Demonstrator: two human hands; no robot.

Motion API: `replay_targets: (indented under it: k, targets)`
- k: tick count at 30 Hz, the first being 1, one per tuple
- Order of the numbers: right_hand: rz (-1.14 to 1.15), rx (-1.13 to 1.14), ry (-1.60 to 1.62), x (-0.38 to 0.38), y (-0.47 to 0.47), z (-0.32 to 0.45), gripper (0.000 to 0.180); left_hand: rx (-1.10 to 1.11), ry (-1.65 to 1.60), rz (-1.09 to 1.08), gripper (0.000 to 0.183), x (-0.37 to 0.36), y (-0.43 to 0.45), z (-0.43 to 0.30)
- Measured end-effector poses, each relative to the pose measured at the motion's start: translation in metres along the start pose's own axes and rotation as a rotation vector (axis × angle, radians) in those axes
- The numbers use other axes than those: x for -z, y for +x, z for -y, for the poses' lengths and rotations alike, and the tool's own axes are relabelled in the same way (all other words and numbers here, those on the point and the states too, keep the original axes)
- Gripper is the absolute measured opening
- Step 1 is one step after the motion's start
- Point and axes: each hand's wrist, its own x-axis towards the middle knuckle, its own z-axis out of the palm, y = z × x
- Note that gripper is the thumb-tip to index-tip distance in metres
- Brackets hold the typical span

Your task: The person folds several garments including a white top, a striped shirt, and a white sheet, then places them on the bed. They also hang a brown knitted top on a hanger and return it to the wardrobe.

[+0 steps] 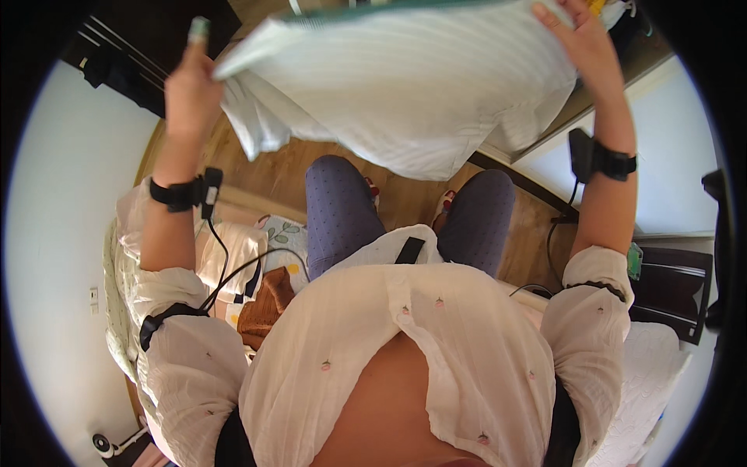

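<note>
A pale striped cloth garment (402, 87) with a green edge along its top is spread in the air between my hands, above my knees. My left hand (195, 93) pinches its corner at the left, the thumb pointing up. At the upper right my right hand (575, 35) is at the cloth's other end, partly cut by the picture's edge, with the fabric against its fingers. The garment's lower edge hangs loose and is slightly blurred. Part of its green edge is out of view at the top.
Folded cream cloth (230, 257) and a brown knitted item (265, 306) lie on the bed at my left. Wood floor (280, 175) shows around my feet. Dark furniture (157, 35) stands at upper left, a white panel (671, 157) at right. Cables run from my wrist straps.
</note>
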Motion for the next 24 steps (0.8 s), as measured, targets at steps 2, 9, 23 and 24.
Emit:
replay_targets:
  k: [2, 9, 23, 24]
  targets:
    - [-0.075, 0.022, 0.133, 0.032, 0.011, 0.026, 0.020, 0.030, -0.031, -0.279, 0.034, 0.021, 0.028, -0.010]
    - [0.463, -0.037, -0.862, 0.037, 0.023, -0.073, 0.025, 0.103, -0.102, 0.486, 0.084, 0.004, 0.030, -0.029]
    - [-0.131, -0.188, -0.102, 0.081, 0.022, -0.104, 0.045, 0.022, -0.666, 0.134, 0.070, -0.015, 0.068, 0.020]
    - [-0.119, -0.201, 0.078, 0.091, 0.022, -0.097, 0.046, -0.015, -0.835, 0.202, 0.068, -0.006, 0.075, 0.023]
